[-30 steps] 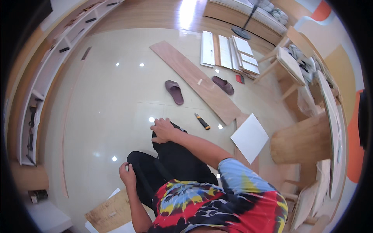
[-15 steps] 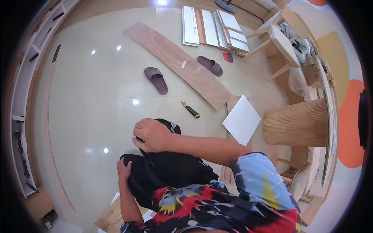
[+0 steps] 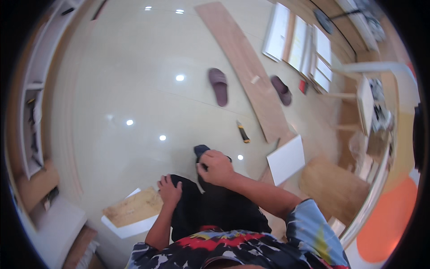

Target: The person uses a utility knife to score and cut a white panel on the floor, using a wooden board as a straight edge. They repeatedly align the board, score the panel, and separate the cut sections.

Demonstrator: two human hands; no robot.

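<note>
Resting both hands on black-trousered knees: right hand [image 3: 216, 167] fingers curled closed, left hand [image 3: 170, 190] lying open; likely rising, utility knife [image 3: 242, 132] needing reach.

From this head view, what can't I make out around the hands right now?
- Right hand: palm and fingertips face down on the knee, so any grip is hidden.
- Left hand: rests on the black trousers; underside hidden.
- Dark foot: mostly behind the right hand.
- Yellow-black tool: too small to identify.
</note>
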